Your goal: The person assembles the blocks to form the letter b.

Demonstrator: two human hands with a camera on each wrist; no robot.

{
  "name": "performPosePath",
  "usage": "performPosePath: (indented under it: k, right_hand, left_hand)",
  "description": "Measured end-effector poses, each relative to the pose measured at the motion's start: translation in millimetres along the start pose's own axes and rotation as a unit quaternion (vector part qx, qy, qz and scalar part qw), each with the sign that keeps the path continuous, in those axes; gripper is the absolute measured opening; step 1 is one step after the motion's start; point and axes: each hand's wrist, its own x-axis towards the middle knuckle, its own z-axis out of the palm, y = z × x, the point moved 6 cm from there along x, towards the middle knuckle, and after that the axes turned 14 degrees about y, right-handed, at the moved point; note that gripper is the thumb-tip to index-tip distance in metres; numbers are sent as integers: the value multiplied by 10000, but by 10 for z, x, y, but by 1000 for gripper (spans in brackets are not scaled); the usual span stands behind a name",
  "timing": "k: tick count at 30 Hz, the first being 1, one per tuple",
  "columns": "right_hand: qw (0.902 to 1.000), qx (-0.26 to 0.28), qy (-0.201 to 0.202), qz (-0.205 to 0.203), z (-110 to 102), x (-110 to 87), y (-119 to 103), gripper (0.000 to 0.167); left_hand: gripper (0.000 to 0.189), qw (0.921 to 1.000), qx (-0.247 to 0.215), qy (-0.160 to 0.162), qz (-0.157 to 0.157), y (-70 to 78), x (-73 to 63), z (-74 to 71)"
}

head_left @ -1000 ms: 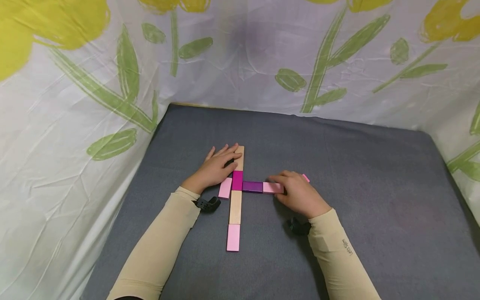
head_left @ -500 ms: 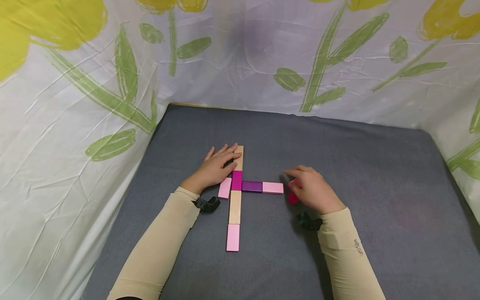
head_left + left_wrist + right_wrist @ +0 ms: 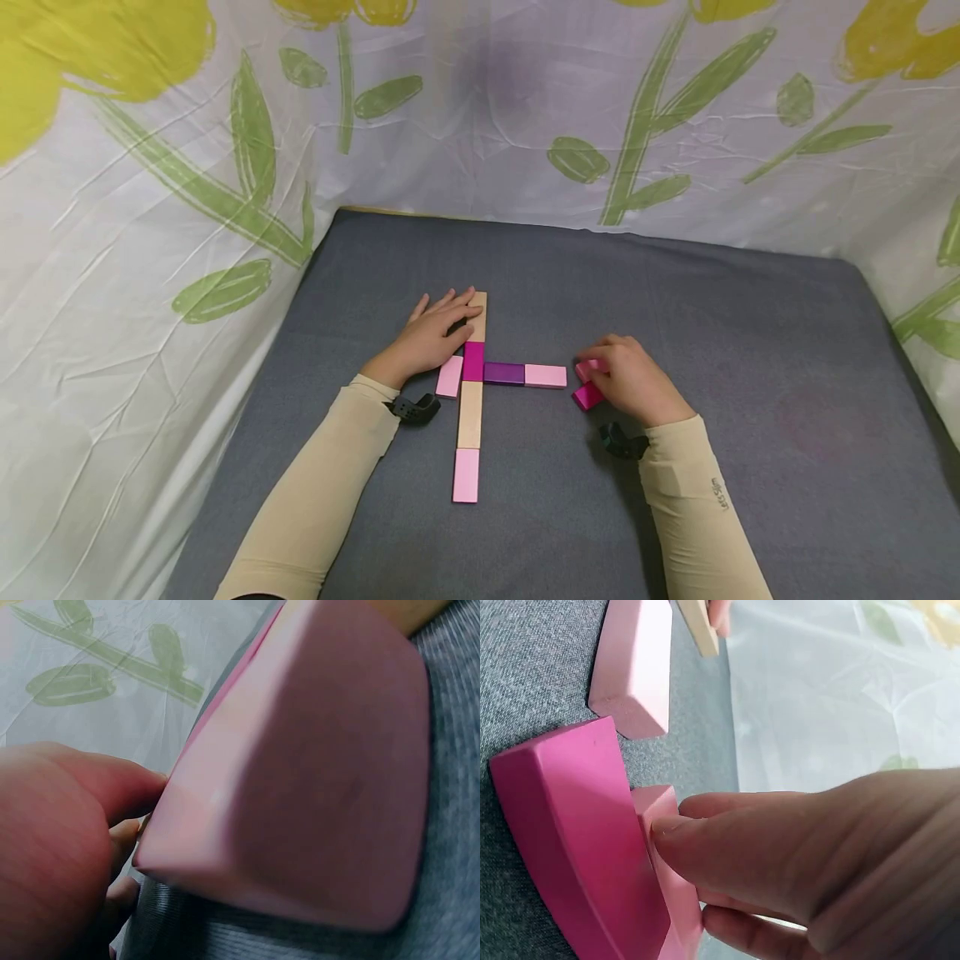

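Note:
My left hand [image 3: 429, 335] lies with fingers extended over the natural wood block [image 3: 477, 317] at the far end of a row. Beneath that hand's wrist is a light pink block [image 3: 449, 377], large in the left wrist view. In the row follow a magenta block [image 3: 474, 362], another natural wood block [image 3: 470, 415] and a light pink end block [image 3: 466, 476]. A purple block [image 3: 505, 373] and a light pink block [image 3: 546, 377] branch rightward. My right hand [image 3: 632, 377] pinches a pink block [image 3: 676, 889] between thumb and fingers, beside a loose magenta block [image 3: 592, 832].
Dark grey cloth [image 3: 720, 350] covers the table. A white curtain [image 3: 480, 117] printed with yellow flowers and green leaves stands behind it and along both sides. Black wrist straps [image 3: 624, 442] sit over beige sleeves [image 3: 697, 508].
My right hand has left the light pink block at the branch's end and moved right to the loose pink and magenta blocks. The left hand stays in place.

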Motion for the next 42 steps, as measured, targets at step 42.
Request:
performPosePath:
  k: [42]
  right_hand:
    - [9938, 155, 305, 1057, 110, -326, 75, 31]
  left_hand:
    - [48, 10000, -6, 49, 17, -6, 5, 17]
